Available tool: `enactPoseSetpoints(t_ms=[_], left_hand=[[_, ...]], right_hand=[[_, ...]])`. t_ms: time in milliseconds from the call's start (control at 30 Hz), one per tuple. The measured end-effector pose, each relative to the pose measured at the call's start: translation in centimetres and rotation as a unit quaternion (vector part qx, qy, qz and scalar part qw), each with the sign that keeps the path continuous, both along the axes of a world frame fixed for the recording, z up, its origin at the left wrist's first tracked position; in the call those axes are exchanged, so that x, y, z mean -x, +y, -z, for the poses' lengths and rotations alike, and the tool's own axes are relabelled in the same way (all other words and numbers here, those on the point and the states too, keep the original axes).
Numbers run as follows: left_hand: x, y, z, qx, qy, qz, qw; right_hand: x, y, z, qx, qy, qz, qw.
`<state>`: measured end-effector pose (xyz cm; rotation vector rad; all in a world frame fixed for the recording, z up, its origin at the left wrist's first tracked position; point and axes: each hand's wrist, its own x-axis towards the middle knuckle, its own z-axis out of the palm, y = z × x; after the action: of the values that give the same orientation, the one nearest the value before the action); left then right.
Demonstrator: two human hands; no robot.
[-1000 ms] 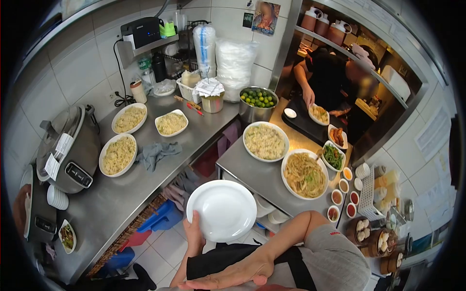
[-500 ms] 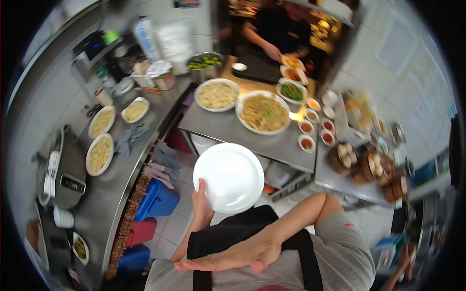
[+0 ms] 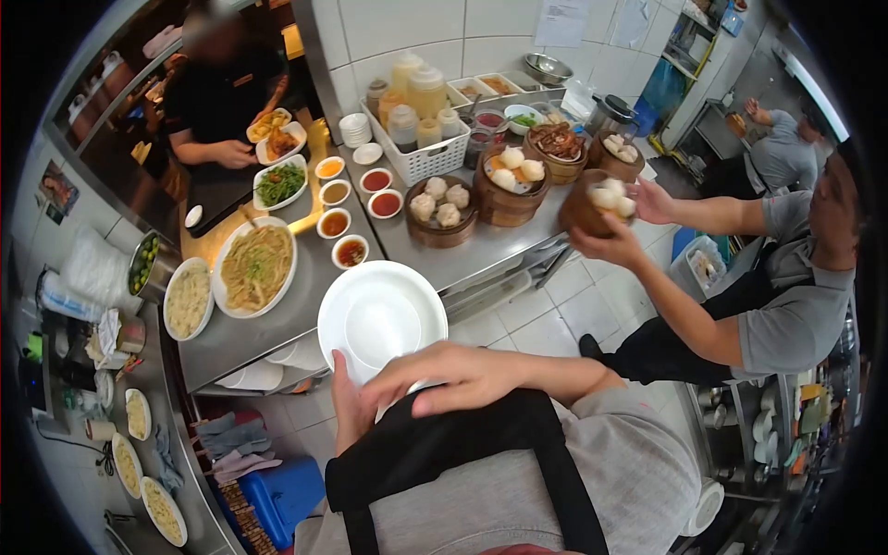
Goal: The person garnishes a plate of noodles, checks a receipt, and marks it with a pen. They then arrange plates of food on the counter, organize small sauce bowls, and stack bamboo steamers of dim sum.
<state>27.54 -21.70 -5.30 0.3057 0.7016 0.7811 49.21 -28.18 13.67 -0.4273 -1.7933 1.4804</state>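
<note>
In my left hand [image 3: 348,400] is a round white plate [image 3: 384,310], gripped at its near left edge with the thumb over the rim. The plate is tilted, and nothing lies on it. My right hand [image 3: 453,375] reaches across the near rim with fingers stretched to the left, overlapping the plate and close to my left hand. Its fingertips are slightly blurred. Just beyond the plate stand small sauce cups [image 3: 351,252] on the steel counter [image 3: 416,268].
A co-worker [image 3: 768,305] at right holds a bamboo steamer [image 3: 587,208] of buns. More steamers [image 3: 442,213] line the counter. Noodle plates [image 3: 254,268] and greens [image 3: 279,185] sit at left. Another person [image 3: 222,102] stands behind the pass. A blue bin [image 3: 287,499] is low left.
The view has swung right, bringing in the co-worker with the steamer. My right hand has moved from over the apron up to the plate's near rim. My left hand keeps the plate.
</note>
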Motion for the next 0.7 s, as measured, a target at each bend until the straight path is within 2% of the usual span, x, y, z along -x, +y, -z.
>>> enactPoseSetpoints(t_ms=[33,67,133,200,333,400,467,500,567,600,667,700], left_hand=[[-3.0,0.0,-2.4,-0.085,0.033,-0.036,0.995],[-4.8,-0.3,-3.7,-0.083,0.031,-0.035,0.996],[-7.3,-0.5,-5.1,-0.049,0.056,-0.075,0.994],[-9.0,-0.2,-5.2,-0.036,0.06,-0.083,0.994],[-11.9,0.3,-4.6,-0.049,0.037,-0.08,0.995],[-13.2,0.3,-4.6,-0.061,0.022,-0.08,0.995],[-14.4,0.1,-4.9,-0.064,0.011,-0.085,0.994],[-15.0,0.0,-5.0,-0.06,0.013,-0.086,0.994],[-16.1,-0.1,-5.1,-0.069,0.011,-0.093,0.993],[-16.4,-0.3,-5.2,-0.066,0.015,-0.095,0.993],[-17.0,-0.6,-5.2,-0.065,0.025,-0.108,0.992],[-17.2,-0.7,-5.4,-0.064,0.028,-0.108,0.992]], right_hand=[[-2.4,-0.4,0.8,0.012,-0.025,0.083,0.996],[-4.8,-0.9,1.6,0.024,-0.05,0.164,0.985],[-10.0,-1.4,1.9,0.025,-0.105,0.263,0.959],[-14.6,-1.8,0.6,0.043,-0.096,0.361,0.927],[-23.6,-0.9,-2.7,0.007,-0.081,0.52,0.85],[-30.1,1.3,-2.6,-0.039,-0.148,0.628,0.763],[-35.3,3.3,-3.0,-0.034,-0.233,0.676,0.698],[-37.3,4.0,-2.5,-0.03,-0.235,0.675,0.699],[-40.8,5.4,-0.4,-0.006,-0.39,0.635,0.667],[-42.9,5.5,1.8,-0.003,-0.389,0.632,0.67],[-45.7,5.7,5.8,-0.04,-0.518,0.583,0.625],[-46.1,5.5,7.1,-0.037,-0.517,0.582,0.626]])
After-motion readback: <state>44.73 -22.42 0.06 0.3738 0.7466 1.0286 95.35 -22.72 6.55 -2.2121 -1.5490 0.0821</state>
